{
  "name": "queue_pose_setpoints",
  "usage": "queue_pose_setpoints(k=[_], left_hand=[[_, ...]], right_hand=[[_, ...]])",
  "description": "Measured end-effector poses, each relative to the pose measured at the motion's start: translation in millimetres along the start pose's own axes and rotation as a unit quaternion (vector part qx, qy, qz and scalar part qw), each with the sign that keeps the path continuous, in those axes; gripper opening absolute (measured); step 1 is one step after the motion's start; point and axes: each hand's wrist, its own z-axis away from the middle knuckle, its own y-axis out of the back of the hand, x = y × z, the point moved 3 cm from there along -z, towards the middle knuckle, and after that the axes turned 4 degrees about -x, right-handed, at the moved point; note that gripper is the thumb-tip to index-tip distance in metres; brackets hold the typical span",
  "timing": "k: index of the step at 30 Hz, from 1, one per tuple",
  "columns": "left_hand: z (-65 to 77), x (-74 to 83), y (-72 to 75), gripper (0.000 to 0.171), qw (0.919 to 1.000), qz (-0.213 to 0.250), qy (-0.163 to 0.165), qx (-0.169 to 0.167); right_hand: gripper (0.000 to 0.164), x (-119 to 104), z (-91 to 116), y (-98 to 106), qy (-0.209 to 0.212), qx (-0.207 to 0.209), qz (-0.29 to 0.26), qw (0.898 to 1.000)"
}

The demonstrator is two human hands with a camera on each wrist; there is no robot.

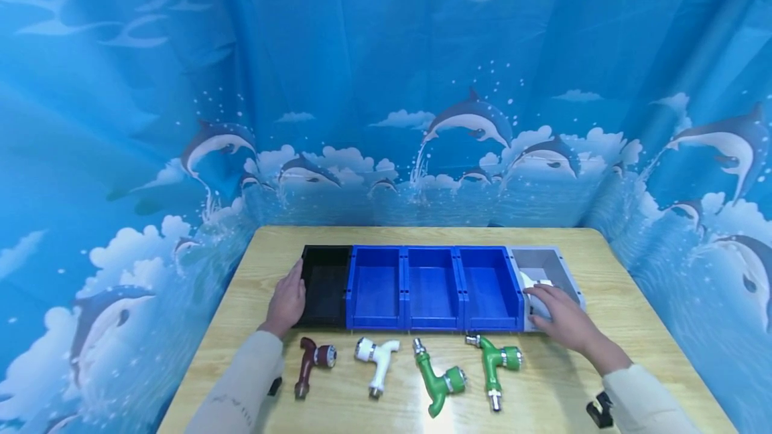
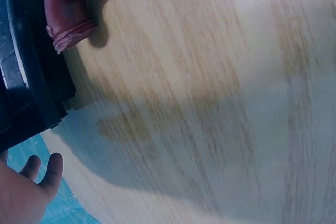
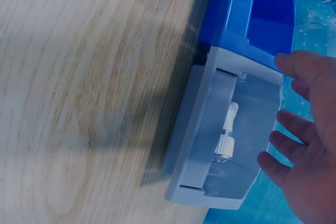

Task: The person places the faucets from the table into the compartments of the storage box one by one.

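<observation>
At the outer side of the black bin [image 1: 326, 286], my left hand [image 1: 286, 301] lies with its fingers extended, holding nothing. In the left wrist view, its fingers [image 2: 51, 174] appear beyond the bin's corner. My right hand [image 1: 561, 319] is over the grey bin [image 1: 545, 258], thumb and fingers spread apart. A white tap [image 3: 226, 142] lies inside that bin, apart from the fingers in the right wrist view. The right hand partly covers it in the head view.
Three blue bins [image 1: 429, 286] stand between the black and grey ones. In front of the row lie a dark red tap [image 1: 309, 364], a white tap [image 1: 381, 362] and two green taps, one left [image 1: 431, 377] and one right [image 1: 492, 362]. A dolphin-print curtain [image 1: 386, 86] surrounds the wooden table [image 1: 277, 240].
</observation>
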Motion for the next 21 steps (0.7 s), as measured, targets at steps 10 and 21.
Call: queue_pose_setpoints(k=[10,21], left_hand=[[-1.3,-2.5,-0.4,0.051,1.0000,0.000,-0.006,0.003],[-1.9,-2.5,-1.0,0.051,0.9999,0.006,0.010,-0.011]], right_hand=[[0.061,-11,0,0,0.015,-0.010,-0.026,0.999],[0.068,-29,2,2,0.032,-0.019,-0.050,0.998]])
